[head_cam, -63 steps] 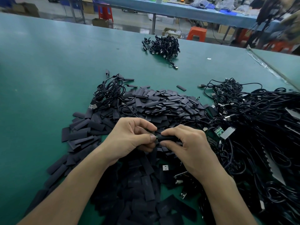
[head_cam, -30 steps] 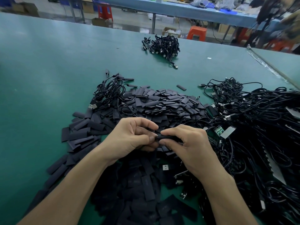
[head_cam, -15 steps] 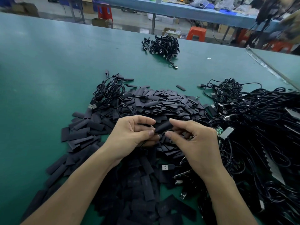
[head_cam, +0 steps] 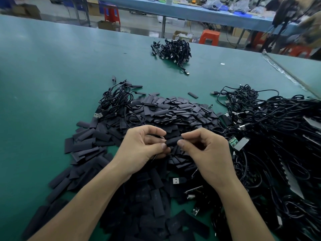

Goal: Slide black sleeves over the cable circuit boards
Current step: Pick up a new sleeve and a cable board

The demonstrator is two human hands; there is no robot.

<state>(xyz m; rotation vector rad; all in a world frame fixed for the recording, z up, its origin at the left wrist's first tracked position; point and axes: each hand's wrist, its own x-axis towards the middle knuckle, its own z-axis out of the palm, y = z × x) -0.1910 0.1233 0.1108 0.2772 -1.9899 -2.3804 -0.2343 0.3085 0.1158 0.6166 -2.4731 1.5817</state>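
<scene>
Head — black sleeve [head_cam: 173, 141] between left hand [head_cam: 144, 146] and right hand [head_cam: 208, 153] — likely pinched.

Green table [head_cam: 52, 75].
Centre: sleeve heap [head_cam: 173, 110], flat black pieces spreading toward the near edge.
Right: large cable tangle [head_cam: 278, 127], with a bare green board [head_cam: 232, 141] showing at its near-left side.
Left of heap: small cable coil [head_cam: 116, 96].
Far: separate cable bundle [head_cam: 173, 49].
Above heap: left hand [head_cam: 142, 148] and right hand [head_cam: 206, 153], each pinching one end of a single sleeve [head_cam: 173, 141].
</scene>
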